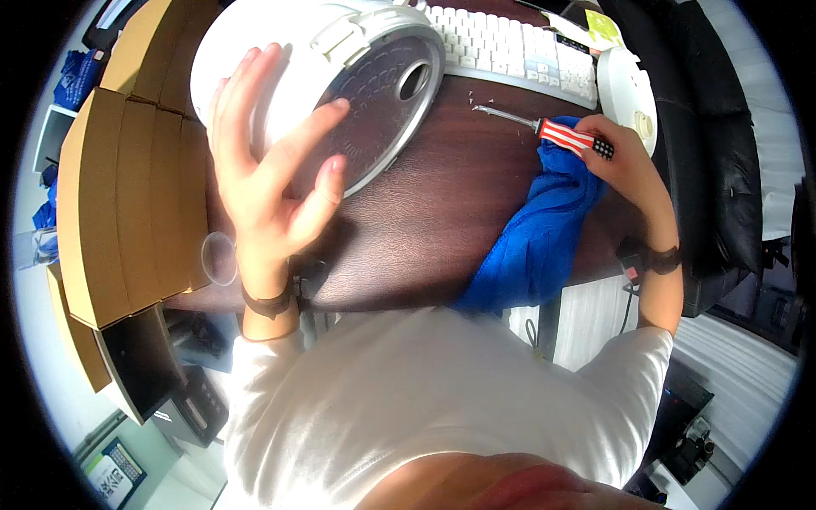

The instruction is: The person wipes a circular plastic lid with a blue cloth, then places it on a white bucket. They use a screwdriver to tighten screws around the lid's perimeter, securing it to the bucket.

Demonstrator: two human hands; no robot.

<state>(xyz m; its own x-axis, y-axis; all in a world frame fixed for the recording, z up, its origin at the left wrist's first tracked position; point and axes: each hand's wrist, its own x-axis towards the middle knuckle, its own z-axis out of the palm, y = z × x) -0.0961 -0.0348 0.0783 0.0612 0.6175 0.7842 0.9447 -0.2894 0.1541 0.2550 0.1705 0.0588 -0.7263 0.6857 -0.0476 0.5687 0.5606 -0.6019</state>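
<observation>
Curled around the end of a screwdriver (563, 136), the right grip (627, 161) has its fingers closed on the handle, which is striped red and white with a dark, white-dotted end. From there the metal shaft points left, toward the middle of the counter (442, 195); whether its tip touches the surface, I cannot tell. A crumpled blue cloth (535, 234) lies beneath the handle and trails to the near edge.

Well apart, the left grip (263, 200) is spread wide, holding nothing between its fingers. It lies across a white rounded container (297, 59), which is tipped to show a dark, ribbed round face with a hole in it. Thumb and forefinger extend over that face.

The counter is dark brown and glossy, with pale specks (473, 100) near the screwdriver's tip. Along the far side sits a white keyboard (501, 47), with a round white part (625, 85) at its right end. Cardboard boxes (127, 204) stand to the left, beside a clear disc (219, 257); black padded seating (714, 127) fills the right.
</observation>
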